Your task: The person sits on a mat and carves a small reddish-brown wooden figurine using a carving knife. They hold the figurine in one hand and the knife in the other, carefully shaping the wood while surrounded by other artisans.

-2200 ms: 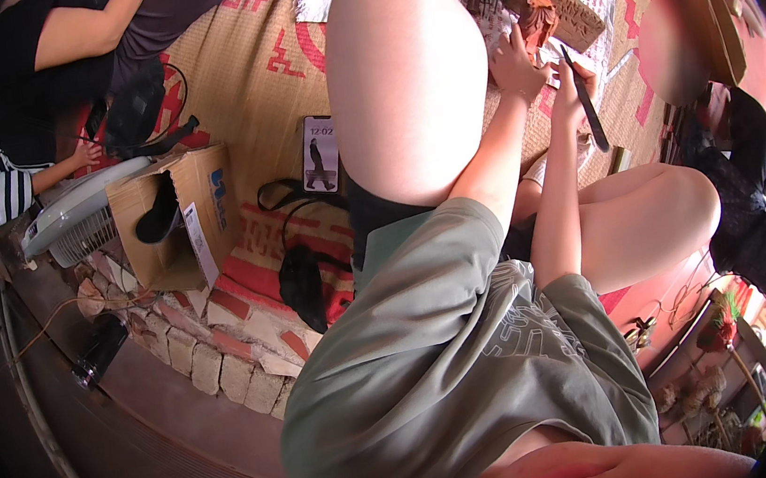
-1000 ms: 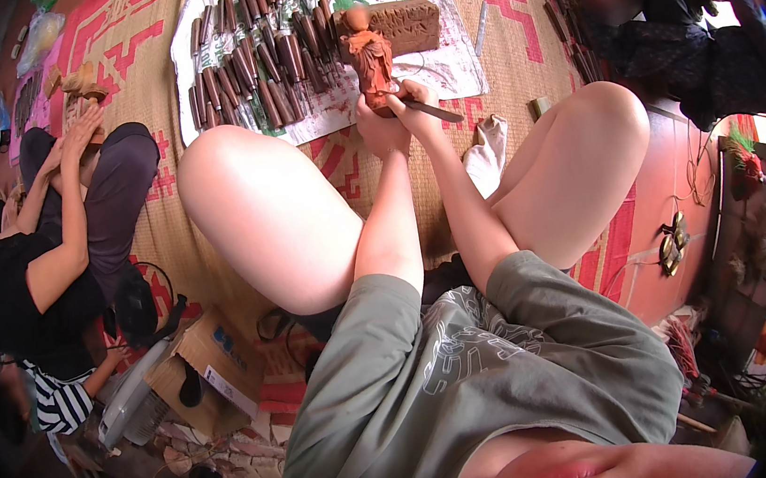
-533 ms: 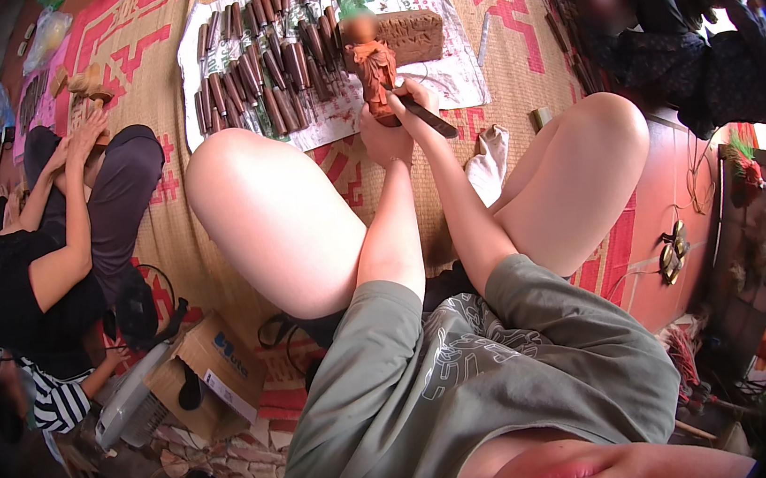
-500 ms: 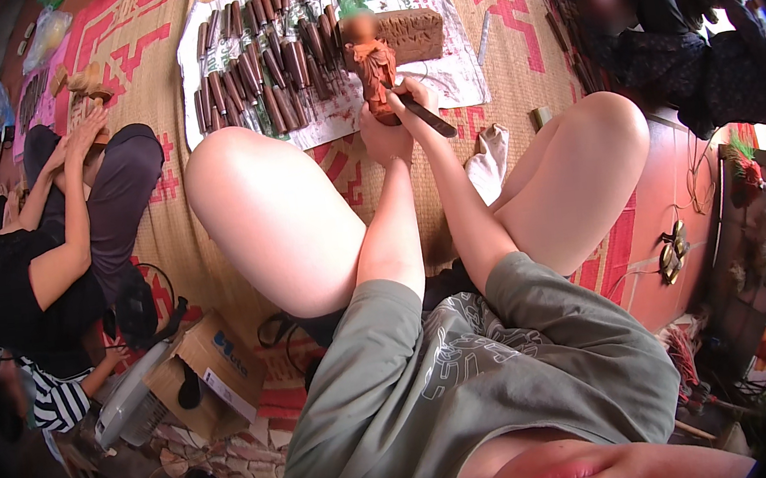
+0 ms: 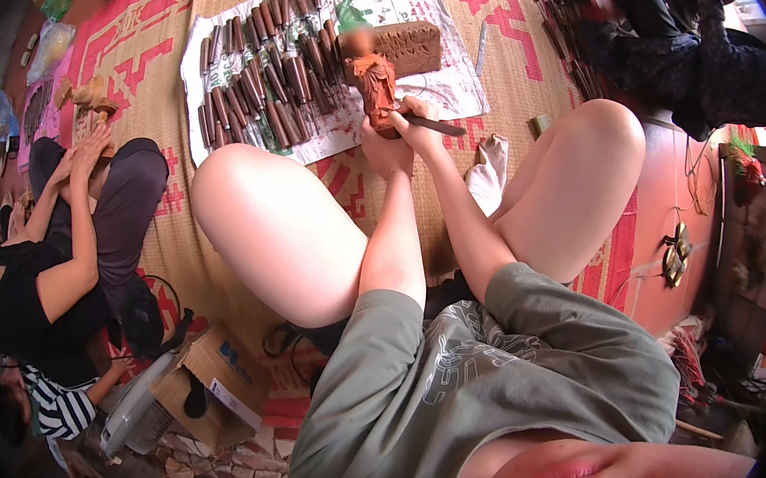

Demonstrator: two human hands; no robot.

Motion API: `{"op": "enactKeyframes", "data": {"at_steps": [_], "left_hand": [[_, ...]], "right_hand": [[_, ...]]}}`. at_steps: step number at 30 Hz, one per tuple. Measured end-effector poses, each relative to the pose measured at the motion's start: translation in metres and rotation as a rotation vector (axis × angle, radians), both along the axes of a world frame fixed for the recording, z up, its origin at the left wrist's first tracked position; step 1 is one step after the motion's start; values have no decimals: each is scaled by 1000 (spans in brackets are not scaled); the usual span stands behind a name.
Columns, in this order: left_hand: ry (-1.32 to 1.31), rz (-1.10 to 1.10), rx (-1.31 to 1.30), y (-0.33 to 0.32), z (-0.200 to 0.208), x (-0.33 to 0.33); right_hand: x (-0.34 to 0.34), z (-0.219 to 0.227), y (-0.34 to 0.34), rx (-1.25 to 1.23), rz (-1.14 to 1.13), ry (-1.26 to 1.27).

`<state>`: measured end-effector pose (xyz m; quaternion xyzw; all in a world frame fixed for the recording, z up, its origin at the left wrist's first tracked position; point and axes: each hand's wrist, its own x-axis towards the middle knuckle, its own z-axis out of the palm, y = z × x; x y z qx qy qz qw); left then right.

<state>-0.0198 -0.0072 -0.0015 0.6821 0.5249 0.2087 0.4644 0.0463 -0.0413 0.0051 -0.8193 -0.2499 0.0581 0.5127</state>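
A reddish-brown carved wooden figurine (image 5: 375, 84) in draped robes stands tilted between my knees and the white sheet. My left hand (image 5: 386, 152) is wrapped around its lower end. Close against it, my right hand (image 5: 414, 122) grips a carving chisel (image 5: 438, 126), whose dark handle juts out to the right. The chisel's working end is hidden by my fingers, near the figurine's base. Just behind the figurine lies a brown carved wooden block (image 5: 410, 47). Rows of carving chisels (image 5: 274, 67) with dark brown handles lie to the left on the white sheet (image 5: 451, 90).
A red-patterned straw mat (image 5: 153, 86) lies under everything. On the left a seated person (image 5: 52, 239) handles a wooden piece; another person (image 5: 682, 44) sits at the far right beside more chisels (image 5: 568, 38). A cardboard box (image 5: 215, 385) stands behind at lower left.
The chisel's handle has swung to a flatter angle, pointing more to the right. My left hand still holds the figurine. The view has shifted slightly.
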Motion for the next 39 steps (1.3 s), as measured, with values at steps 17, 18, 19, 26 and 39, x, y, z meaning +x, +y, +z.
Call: {"op": "enactKeyframes", "data": {"at_steps": [17,18,19,26,39], "left_hand": [[6,40,-14,0,-15,1],[-10,22,20,-3,-9,2],[-22,3,49,-5,-3,4],[-30,25,65,-3,1,0],[24,25,58,-4,-8,3]], "right_hand": [[-3,15,3,-96,24,74],[-1,7,3,-22,-19,47],[3,-8,5,124,-90,-18],[-1,15,0,-94,-31,123],[-5,8,-2,64,-80,46]]}}
